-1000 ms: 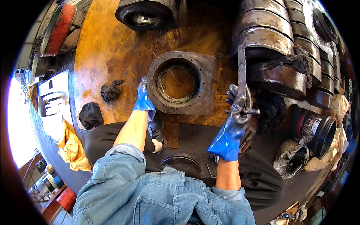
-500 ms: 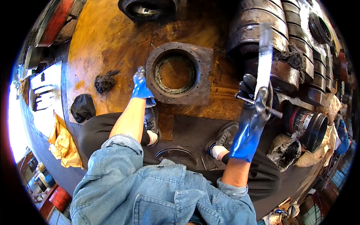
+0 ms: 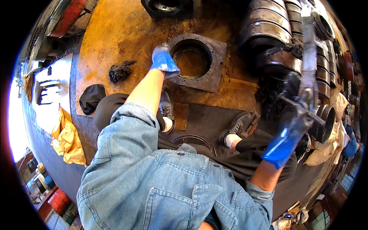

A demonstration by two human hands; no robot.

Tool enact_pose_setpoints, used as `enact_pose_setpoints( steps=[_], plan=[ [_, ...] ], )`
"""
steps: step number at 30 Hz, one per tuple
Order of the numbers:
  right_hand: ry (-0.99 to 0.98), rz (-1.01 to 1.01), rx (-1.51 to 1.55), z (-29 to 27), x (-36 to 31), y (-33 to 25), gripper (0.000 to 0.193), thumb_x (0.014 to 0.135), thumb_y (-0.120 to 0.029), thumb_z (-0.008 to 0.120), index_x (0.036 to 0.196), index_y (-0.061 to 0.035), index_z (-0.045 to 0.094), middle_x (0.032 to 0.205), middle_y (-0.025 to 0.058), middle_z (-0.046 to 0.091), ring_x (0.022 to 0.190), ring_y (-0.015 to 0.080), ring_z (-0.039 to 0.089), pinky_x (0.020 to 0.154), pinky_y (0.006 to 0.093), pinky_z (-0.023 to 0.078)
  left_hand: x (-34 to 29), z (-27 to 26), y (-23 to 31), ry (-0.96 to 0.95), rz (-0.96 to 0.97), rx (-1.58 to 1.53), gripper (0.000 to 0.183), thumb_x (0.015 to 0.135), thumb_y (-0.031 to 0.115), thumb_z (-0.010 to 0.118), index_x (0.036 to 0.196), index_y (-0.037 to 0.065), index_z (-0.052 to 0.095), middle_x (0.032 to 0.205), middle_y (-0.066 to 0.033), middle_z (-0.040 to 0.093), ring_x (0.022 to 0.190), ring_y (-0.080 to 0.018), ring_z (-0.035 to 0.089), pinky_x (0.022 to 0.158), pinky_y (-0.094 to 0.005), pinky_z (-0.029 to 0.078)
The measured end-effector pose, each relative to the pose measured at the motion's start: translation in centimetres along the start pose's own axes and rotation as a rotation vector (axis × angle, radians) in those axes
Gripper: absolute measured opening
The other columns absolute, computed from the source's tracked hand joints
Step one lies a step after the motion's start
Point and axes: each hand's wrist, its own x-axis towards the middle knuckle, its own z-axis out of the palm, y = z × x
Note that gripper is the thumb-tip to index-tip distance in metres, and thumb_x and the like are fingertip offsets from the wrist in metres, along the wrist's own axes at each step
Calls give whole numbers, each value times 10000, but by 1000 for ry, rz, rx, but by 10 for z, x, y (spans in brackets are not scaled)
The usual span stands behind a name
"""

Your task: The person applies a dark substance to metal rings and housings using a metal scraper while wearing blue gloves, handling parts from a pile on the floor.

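Blue and black in its glove, my right hand [image 3: 295, 119] is gripping a long, flat, grey metal bar [image 3: 308, 57] near its lower end; a thin, round metal rod [image 3: 316, 117] is crossing the bar at the grip. My blue-gloved left hand [image 3: 162, 57] is sitting at the left edge of a square, dark metal block with a round bore [image 3: 219, 59]; I cannot tell whether this hand is gripping it. The block is lying on an orange-brown stained board [image 3: 115, 34], right of a black, shaggy wad [image 3: 119, 72].
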Motion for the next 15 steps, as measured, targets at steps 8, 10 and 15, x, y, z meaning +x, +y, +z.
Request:
enact_pose_setpoints(
  steps=[8,10,15],
  plan=[
    [-3,-186,-118,-42,-26,-110,397,1028,-245,479,1337,3,498,981,99,683,735,165,644,573,299,519,82,-135,58,358,243,-1046,397,894,286,599,1226,73,650,1143,-90,705,988,-238,666,847,-345,520],
    [47,-225,-129,-62,-46,-122,397,1028,-247,479,1336,4,499,983,102,687,734,168,646,573,302,520,73,-174,74,258,415,-1039,420,912,291,580,1263,63,620,1185,-100,686,1030,-243,654,869,-347,514],
    [176,-184,-89,-108,-75,-89,399,1028,-252,477,1333,5,502,989,109,696,733,176,652,574,309,523,39,-243,54,107,636,-890,479,958,303,531,1358,38,547,1288,-125,640,1135,-256,622,924,-352,498]
  ],
)
